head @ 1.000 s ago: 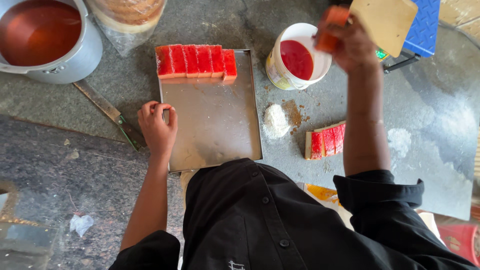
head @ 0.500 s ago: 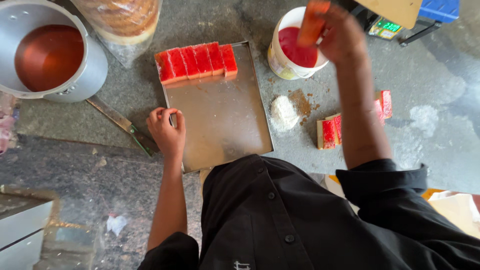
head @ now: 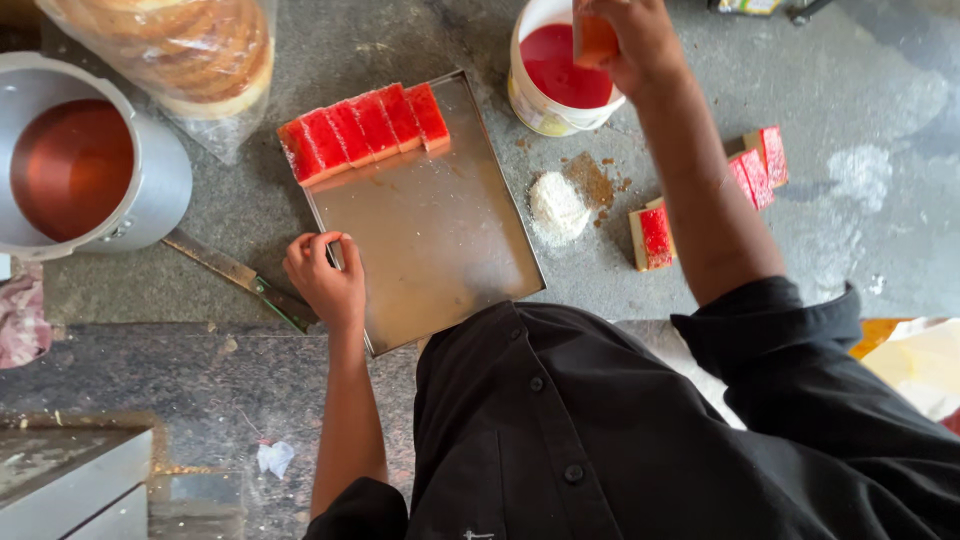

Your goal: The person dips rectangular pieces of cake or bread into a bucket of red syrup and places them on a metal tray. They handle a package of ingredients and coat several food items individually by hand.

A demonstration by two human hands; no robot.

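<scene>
Head view: the right hand (head: 632, 42) grips an orange-red piece (head: 594, 38) over the white bucket (head: 545, 100) of red liquid. The left hand (head: 325, 275), fingers curled, presses the steel tray (head: 430, 240) edge on the worktop (head: 850, 120), red slices (head: 365, 128) lining its far end.

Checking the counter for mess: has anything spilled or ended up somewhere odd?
Yes. A small heap of white powder and a brown crumb smear lie loose on the grey stone counter, between the steel tray and the white tub of red liquid. A long knife lies partly under the tray's left edge.
</scene>
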